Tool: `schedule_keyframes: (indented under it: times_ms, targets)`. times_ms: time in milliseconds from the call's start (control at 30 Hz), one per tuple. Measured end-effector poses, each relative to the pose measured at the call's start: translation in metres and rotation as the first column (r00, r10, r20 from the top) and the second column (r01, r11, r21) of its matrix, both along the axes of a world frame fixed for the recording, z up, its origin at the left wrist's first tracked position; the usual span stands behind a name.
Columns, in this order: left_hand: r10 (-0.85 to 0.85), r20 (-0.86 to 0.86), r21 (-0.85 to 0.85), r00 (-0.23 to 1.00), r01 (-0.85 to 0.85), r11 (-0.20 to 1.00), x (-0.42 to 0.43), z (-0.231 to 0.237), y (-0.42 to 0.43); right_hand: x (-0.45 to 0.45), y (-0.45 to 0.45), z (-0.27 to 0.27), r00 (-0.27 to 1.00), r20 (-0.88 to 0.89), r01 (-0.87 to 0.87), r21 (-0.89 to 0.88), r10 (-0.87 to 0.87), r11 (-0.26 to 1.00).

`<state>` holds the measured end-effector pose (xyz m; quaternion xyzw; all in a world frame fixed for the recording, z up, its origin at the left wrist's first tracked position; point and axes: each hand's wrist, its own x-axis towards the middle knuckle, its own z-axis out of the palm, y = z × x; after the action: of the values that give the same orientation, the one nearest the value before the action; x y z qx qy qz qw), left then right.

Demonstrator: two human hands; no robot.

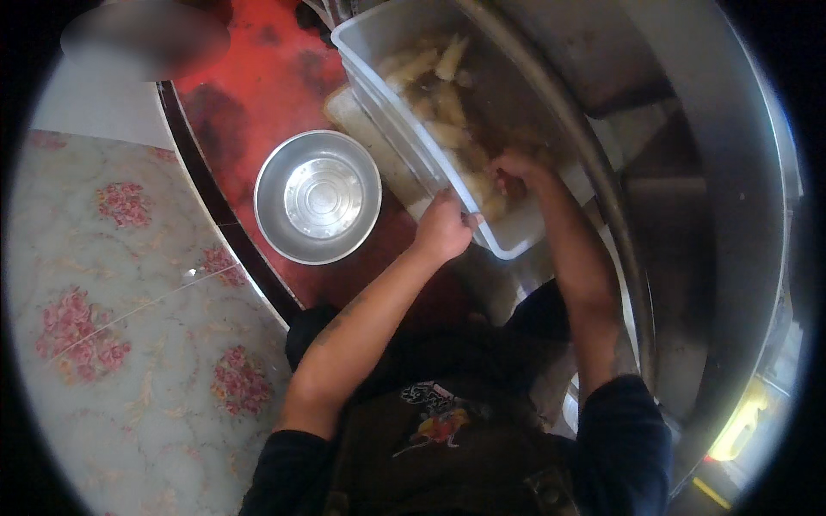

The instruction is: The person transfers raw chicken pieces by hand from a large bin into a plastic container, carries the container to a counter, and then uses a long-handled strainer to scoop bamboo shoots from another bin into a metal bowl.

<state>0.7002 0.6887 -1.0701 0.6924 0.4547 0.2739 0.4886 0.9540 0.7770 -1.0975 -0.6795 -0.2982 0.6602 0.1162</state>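
Observation:
My left hand [448, 226] grips the near side rim of a white plastic bin [413, 119], its thumb over the edge. Inside the bin, pale yellowish pieces of food [445, 106] lie in murky brown liquid. My right hand [516, 173] reaches down among them with curled fingers. Whether it holds a piece is hidden by the hand and the dim light. To the left of the bin sits a round metal bowl [321, 198] with nothing in it.
A pale board [361, 116] lies under the bin's left side on the red floor [284, 84]. Stainless steel equipment [671, 226] with a curved-looking metal edge [584, 148] stands close on the right. Flower-patterned tiles [155, 290] rise or extend on the left, bordered by a dark strip [219, 206].

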Motion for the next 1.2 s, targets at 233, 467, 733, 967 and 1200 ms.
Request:
schedule_keyframes:
  times_ms: [233, 467, 733, 967, 1200]
  targets:
    - [-0.004, -0.019, -0.009, 1.0, 0.004, 1.0, -0.003, 0.014, -0.003, -0.026, 0.0, 0.002, 0.958, -0.285, -0.035, -0.192, -0.021, 0.981]
    - [0.019, -0.066, -0.06, 0.998, -0.023, 0.998, 0.007, 0.015, -0.004, -0.024, 0.029, -0.05, 0.763, 0.459, -0.478, -0.075, 0.456, 0.875]
    - [0.021, -0.099, -0.032, 0.995, -0.024, 0.999, 0.0, 0.002, -0.003, -0.066, 0.025, -0.032, 0.455, 0.834, -0.584, 0.014, 0.313, 0.812]
    - [0.041, -0.036, 0.031, 0.999, -0.04, 0.999, 0.014, 0.004, -0.007, -0.021, 0.003, -0.068, 0.635, 0.765, -0.444, 0.248, 0.107, 0.861]
    - [0.08, -0.119, -0.032, 0.99, -0.084, 0.996, -0.003, 0.008, -0.01, -0.072, 0.004, -0.02, 0.652, 0.701, -0.452, 0.052, 0.29, 0.891]
